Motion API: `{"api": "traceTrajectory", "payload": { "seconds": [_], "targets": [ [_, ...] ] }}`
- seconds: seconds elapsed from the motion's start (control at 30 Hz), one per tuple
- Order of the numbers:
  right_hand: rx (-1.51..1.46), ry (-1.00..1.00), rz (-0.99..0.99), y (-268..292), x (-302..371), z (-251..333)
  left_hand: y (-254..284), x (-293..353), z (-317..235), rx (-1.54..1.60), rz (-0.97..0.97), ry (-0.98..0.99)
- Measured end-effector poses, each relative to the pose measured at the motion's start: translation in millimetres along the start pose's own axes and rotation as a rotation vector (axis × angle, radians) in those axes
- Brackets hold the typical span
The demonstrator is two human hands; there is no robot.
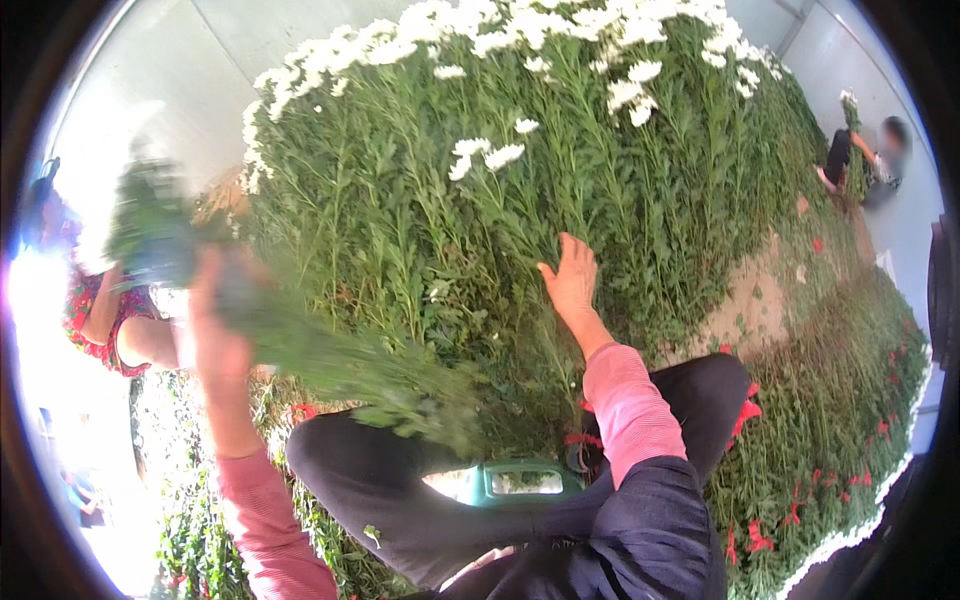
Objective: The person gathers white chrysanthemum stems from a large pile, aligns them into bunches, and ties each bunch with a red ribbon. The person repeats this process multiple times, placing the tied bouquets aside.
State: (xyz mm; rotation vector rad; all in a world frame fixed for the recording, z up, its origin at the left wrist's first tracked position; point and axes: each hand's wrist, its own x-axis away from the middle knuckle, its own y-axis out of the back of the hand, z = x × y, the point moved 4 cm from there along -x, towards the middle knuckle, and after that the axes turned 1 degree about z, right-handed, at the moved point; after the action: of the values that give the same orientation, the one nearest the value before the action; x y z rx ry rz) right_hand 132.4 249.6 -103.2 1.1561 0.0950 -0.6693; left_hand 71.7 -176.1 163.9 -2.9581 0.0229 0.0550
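A large heap of cut white chrysanthemums [470, 190] spreads in front of me, blooms at the far edge and leafy stems toward me. On the left, my left hand [220, 335] is closed round a bunch of leafy stems [350, 375], blurred by motion; its upper end smears toward the far left. My right hand [572, 280] reaches over the near middle of the heap with thumb and fingers apart. It is beside the stems and holds nothing; whether it touches them I cannot tell.
Between my crossed legs [380, 500] stands a green plastic container [525, 480]. More stems with red ties [758, 538] lie to the right, past a bare brown patch [750, 295]. A person [880, 165] sits far right holding flowers; another person [120, 320] is at the left.
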Motion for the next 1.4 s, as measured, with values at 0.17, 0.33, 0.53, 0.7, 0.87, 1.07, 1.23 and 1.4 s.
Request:
{"api": "traceTrajectory", "payload": {
  "seconds": [0.17, 0.33, 0.53, 0.7, 0.87, 1.07, 1.23, 1.4],
  "targets": [
    [-0.154, -0.068, 0.249, -34.8, 2.3, -24.4, -93.0, 22.2, 119.4, 0.303, 0.214, 0.473],
    [-0.556, -0.215, 0.211, 1.4, -0.1, -8.3, -113.7, 9.3, 204.2, 0.541, 0.335, 0.64],
    [-0.887, -0.327, 0.221, 5.0, 4.4, 1.2, -134.8, -11.3, 205.1, 0.665, 0.301, 0.752],
    [-0.987, -0.337, 0.142, -1.4, 21.3, 18.4, -138.9, -21.8, 209.0, 0.562, 0.332, 0.702],
    [-1.035, -0.418, 0.284, -26.6, 46.5, 45.5, -126.8, -34.8, 202.9, 0.37, 0.134, 0.629],
    [-0.511, -0.093, 0.126, -35.0, 40.4, 61.1, -86.6, -47.4, 216.7, 0.344, -0.186, 0.56],
    [-0.209, -0.284, 0.061, -69.6, 1.8, -15.1, -82.3, -52.0, 210.4, 0.347, -0.17, 0.546],
    [-0.318, -0.256, 0.11, -30.7, -16.3, -0.5, -75.1, -52.8, 209.2, 0.36, -0.148, 0.557]
  ]
}}
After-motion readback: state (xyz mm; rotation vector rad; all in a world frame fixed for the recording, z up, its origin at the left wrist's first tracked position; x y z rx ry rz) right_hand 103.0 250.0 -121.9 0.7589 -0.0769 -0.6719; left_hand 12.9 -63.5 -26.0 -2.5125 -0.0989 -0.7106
